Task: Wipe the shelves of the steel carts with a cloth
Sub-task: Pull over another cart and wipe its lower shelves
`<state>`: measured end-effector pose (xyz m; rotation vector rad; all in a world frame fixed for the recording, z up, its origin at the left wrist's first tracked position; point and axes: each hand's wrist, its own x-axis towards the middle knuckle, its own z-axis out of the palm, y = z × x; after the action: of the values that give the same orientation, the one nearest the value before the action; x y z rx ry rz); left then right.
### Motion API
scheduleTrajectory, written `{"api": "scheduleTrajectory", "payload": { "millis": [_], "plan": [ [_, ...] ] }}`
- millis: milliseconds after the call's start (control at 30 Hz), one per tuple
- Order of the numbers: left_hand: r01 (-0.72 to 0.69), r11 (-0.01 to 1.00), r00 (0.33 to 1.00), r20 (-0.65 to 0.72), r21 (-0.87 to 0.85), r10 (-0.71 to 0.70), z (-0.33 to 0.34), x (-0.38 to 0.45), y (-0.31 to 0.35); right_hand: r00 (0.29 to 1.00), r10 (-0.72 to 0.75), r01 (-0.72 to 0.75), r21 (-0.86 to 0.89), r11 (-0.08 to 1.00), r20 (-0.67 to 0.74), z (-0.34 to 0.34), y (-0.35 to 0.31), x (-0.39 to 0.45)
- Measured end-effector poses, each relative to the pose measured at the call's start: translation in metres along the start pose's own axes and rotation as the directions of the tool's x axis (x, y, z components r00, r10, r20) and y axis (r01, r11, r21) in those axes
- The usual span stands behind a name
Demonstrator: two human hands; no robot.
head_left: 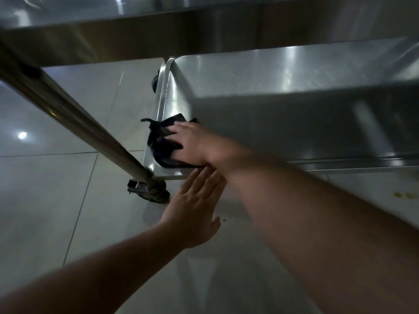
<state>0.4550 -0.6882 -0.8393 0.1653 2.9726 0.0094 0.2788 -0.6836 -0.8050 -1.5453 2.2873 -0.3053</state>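
Dark cloth (164,141), near black with a faint purple patch, lies crumpled in the near left corner of the lower shelf (249,87) of a steel cart. The person's right hand (192,143) lies flat on top of it, fingers extended and spread leftward, pressing the cloth against the shelf floor where it meets the raised rim; part of the cloth rides up over that rim. No fingers are curled round the fabric. The right forearm runs in from the lower right of the view.

The left hand (195,211) is released, palm down, fingers straight and together, holding nothing. It hovers just in front of the shelf's near edge, its fingertips close under the right wrist; whether they touch the edge cannot be told.

The shelf is a shallow brushed-steel tray with rounded corners, the right-hand half of it in shadow. At its near left corner a steel upright post (74,116) runs diagonally up toward the viewer and meets the upper shelf (158,26), whose underside spans the top of the view. Below the post's foot sits a dark caster wheel (152,191); a second caster (155,83) shows at the far left corner. The cart stands on a glossy pale tiled floor (56,189), with a few small yellowish spots (404,195) to the right.
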Motion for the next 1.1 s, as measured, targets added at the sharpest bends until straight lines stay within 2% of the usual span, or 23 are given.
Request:
{"api": "scheduleTrajectory", "payload": {
  "millis": [67,133,167,200,233,300,367,400,433,467,533,600,633,667,700,767,867,900,967,1033,1100],
  "plan": [
    [-0.019,1.0,0.998,-0.052,-0.024,0.017,-0.001,0.0,-0.005,1.0,0.025,-0.025,-0.043,0.999,0.007,-0.013,0.033,-0.004],
    [-0.028,0.999,0.996,-0.092,-0.041,0.024,0.0,0.001,-0.01,0.965,0.21,-0.198,0.089,0.976,-0.157,-0.025,0.08,-0.027],
    [-0.01,0.999,0.995,-0.103,-0.048,0.005,0.0,0.002,-0.013,0.903,0.335,-0.293,0.184,0.938,-0.271,-0.032,0.108,-0.041],
    [0.018,0.998,0.994,-0.106,-0.053,-0.024,0.0,0.002,-0.016,0.801,0.478,-0.412,0.247,0.877,-0.36,-0.037,0.14,-0.056],
    [0.046,0.998,0.993,-0.103,-0.052,-0.051,0.001,0.002,-0.018,0.671,0.618,-0.56,0.266,0.785,-0.41,-0.043,0.171,-0.071],
    [0.067,0.997,0.993,-0.094,-0.043,-0.071,0.004,0.002,-0.019,0.387,0.839,-0.814,0.285,0.506,-0.382,-0.054,0.221,-0.097],
    [0.057,0.997,0.994,-0.094,-0.046,-0.061,0.007,0.003,-0.019,0.151,0.939,-0.89,0.37,0.266,-0.31,-0.06,0.235,-0.096],
    [0.05,0.998,0.994,-0.094,-0.048,-0.054,0.008,0.004,-0.018,0.089,0.949,-0.886,0.411,0.215,-0.304,-0.059,0.229,-0.085],
    [0.045,0.997,0.994,-0.093,-0.055,-0.05,0.008,0.004,-0.018,0.095,0.941,-0.878,0.417,0.233,-0.326,-0.057,0.215,-0.067],
    [0.045,0.997,0.995,-0.091,-0.066,-0.051,0.008,0.004,-0.018,0.17,0.912,-0.868,0.382,0.318,-0.373,-0.054,0.196,-0.047],
    [0.047,0.995,0.994,-0.099,-0.088,-0.055,0.008,0.006,-0.017,0.432,0.805,-0.788,0.264,0.556,-0.406,-0.05,0.146,-0.001],
    [0.049,0.994,0.994,-0.091,-0.1,-0.059,0.007,0.007,-0.017,0.728,0.611,-0.607,0.122,0.785,-0.31,-0.041,0.088,0.042],
    [0.052,0.994,0.995,-0.08,-0.097,-0.06,0.007,0.007,-0.018,0.841,0.482,-0.483,0.06,0.874,-0.246,-0.032,0.057,0.06],
    [0.055,0.995,0.996,-0.063,-0.086,-0.06,0.007,0.007,-0.02,0.922,0.344,-0.347,0.013,0.938,-0.179,-0.024,0.026,0.072],
    [0.057,0.996,0.997,-0.039,-0.074,-0.06,0.007,0.006,-0.023,0.969,0.218,-0.22,-0.006,0.975,-0.117,-0.018,-0.001,0.078],
    [0.055,0.997,0.998,-0.017,-0.058,-0.057,0.007,0.004,-0.026,0.996,0.057,-0.057,0.007,0.998,-0.062,-0.006,-0.025,0.076],
    [0.045,0.996,0.997,-0.065,-0.081,-0.05,0.007,0.004,-0.028,0.997,-0.03,0.033,0.036,0.999,-0.076,-0.008,0.005,0.053],
    [0.041,0.995,0.997,-0.068,-0.086,-0.047,0.008,0.004,-0.029,0.995,0.013,-0.009,0.042,0.999,-0.098,-0.012,0.023,0.043],
    [0.043,0.996,0.997,-0.068,-0.081,-0.049,0.009,0.003,-0.032,0.957,0.199,-0.188,0.071,0.979,-0.21,-0.023,0.068,0.022],
    [0.043,0.996,0.997,-0.064,-0.076,-0.047,0.008,0.003,-0.032,0.846,0.421,-0.41,0.105,0.906,-0.327,-0.035,0.121,-0.01],
    [0.035,0.996,0.998,-0.058,-0.078,-0.04,0.007,0.006,-0.03,0.735,0.583,-0.578,0.129,0.806,-0.347,-0.042,0.166,-0.048]
  ]
}}
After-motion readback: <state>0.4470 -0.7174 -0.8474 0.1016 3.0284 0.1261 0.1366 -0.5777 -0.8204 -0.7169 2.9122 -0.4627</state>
